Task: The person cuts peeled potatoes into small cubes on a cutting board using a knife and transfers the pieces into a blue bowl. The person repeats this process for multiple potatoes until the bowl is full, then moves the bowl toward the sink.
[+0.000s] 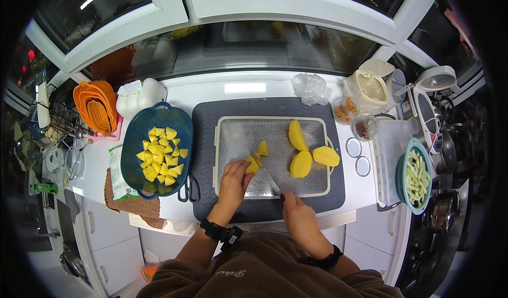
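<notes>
My left hand pins a peeled potato piece to the metal cutting board, fingers curled over its near side. In my right hand is the dark handle of a kitchen knife; its blade slants up and left to the potato, against its right side. Just beyond the blade, a cut potato chunk stands on the board. Three larger peeled pieces lie to the right: a long potato wedge, a rounded potato piece and another potato piece overlapping the board's handle.
A blue basin with several potato chunks stands left of the dark grey mat, with black-handled scissors between them. Rightward are glass jars, two round lids, a clear plastic box and a teal colander of cut green vegetables.
</notes>
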Demonstrator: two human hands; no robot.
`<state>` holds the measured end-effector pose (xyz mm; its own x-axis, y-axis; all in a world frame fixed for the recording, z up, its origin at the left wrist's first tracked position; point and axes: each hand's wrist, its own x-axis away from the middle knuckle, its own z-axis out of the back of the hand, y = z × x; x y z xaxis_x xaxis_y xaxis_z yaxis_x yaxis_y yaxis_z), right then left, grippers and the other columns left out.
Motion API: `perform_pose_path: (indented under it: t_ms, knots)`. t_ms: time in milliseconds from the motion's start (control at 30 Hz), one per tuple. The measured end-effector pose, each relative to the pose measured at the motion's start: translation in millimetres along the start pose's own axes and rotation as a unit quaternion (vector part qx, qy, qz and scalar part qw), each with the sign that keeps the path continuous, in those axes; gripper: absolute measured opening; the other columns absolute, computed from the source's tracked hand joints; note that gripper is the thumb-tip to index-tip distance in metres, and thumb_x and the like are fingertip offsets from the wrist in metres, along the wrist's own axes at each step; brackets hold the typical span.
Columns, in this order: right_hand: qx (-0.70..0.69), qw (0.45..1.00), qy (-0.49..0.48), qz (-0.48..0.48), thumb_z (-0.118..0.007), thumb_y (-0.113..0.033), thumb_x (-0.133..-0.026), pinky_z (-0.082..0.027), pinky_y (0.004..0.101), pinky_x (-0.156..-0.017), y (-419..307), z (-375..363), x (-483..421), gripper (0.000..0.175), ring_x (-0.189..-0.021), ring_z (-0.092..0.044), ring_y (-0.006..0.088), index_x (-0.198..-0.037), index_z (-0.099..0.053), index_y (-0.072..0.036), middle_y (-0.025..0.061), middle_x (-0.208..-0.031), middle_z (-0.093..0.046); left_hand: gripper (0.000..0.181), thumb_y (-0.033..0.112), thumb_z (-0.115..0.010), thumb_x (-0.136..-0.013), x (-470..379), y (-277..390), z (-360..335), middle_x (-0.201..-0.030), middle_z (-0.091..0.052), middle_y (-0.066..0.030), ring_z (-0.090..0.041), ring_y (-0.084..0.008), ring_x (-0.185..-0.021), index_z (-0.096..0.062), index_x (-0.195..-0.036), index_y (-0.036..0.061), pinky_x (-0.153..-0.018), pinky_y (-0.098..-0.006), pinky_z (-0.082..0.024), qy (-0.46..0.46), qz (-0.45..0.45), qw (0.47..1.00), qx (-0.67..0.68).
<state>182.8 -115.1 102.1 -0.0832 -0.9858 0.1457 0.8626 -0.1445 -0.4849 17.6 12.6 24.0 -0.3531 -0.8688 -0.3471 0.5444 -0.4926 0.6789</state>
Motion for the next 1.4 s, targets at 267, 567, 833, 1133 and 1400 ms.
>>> perform_pose_path:
  t_ms: [267,567,833,1133,1400]
  knots:
    - [-0.017,0.998,-0.057,-0.022,-0.056,-0.007,-0.086,-0.054,0.0519,-0.061,-8,-2,-3,0.034,-0.071,-0.064,0.0458,-0.117,-0.043,-0.001,0.0255,-0.100,-0.059,0.035,0.000,-0.076,-0.071,-2,-2,-2,-0.106,-0.065,-0.0182,-0.059,-0.0370,-0.097,-0.065,-0.104,-0.0006,-0.083,-0.0415,-0.050,0.002,0.051,0.997,0.059]
    - [-0.059,0.998,-0.030,-0.007,-0.055,-0.001,-0.083,-0.050,0.0554,-0.064,-1,-29,-55,0.021,-0.076,-0.061,0.0490,-0.102,-0.045,0.001,0.0288,-0.091,-0.060,0.033,-0.003,-0.075,-0.071,-3,-9,0,-0.106,-0.065,-0.0167,-0.060,-0.0368,-0.098,-0.066,-0.103,0.0005,-0.084,-0.0397,-0.049,-0.020,0.100,0.986,0.130]
    - [-0.056,0.998,0.001,0.023,-0.059,0.000,-0.082,-0.047,0.0543,-0.060,8,12,-30,0.020,-0.071,-0.059,0.0479,-0.097,-0.045,0.000,0.0256,-0.085,-0.059,0.028,-0.002,-0.074,-0.076,1,-16,11,-0.108,-0.064,-0.0123,-0.063,-0.0257,-0.091,-0.068,-0.102,0.0022,-0.068,-0.0296,-0.053,-0.008,-0.024,0.999,0.037]
    - [-0.060,0.998,-0.021,0.022,-0.060,-0.003,-0.085,-0.047,0.0521,-0.057,7,19,-4,0.017,-0.067,-0.059,0.0461,-0.095,-0.046,0.000,0.0241,-0.084,-0.060,0.019,-0.001,-0.071,-0.081,4,-11,8,-0.106,-0.063,-0.0121,-0.065,-0.0244,-0.078,-0.067,-0.099,0.0002,-0.066,-0.0287,-0.052,-0.004,0.036,0.995,0.092]
    - [-0.035,0.998,-0.006,0.046,-0.059,-0.004,-0.083,-0.050,0.0499,-0.054,12,18,9,0.023,-0.061,-0.060,0.0419,-0.105,-0.051,-0.002,0.0196,-0.083,-0.059,0.016,0.003,-0.071,-0.081,4,-6,8,-0.101,-0.063,-0.0142,-0.064,-0.0345,-0.087,-0.067,-0.096,0.0010,-0.074,-0.0379,-0.052,-0.005,0.077,0.992,0.095]
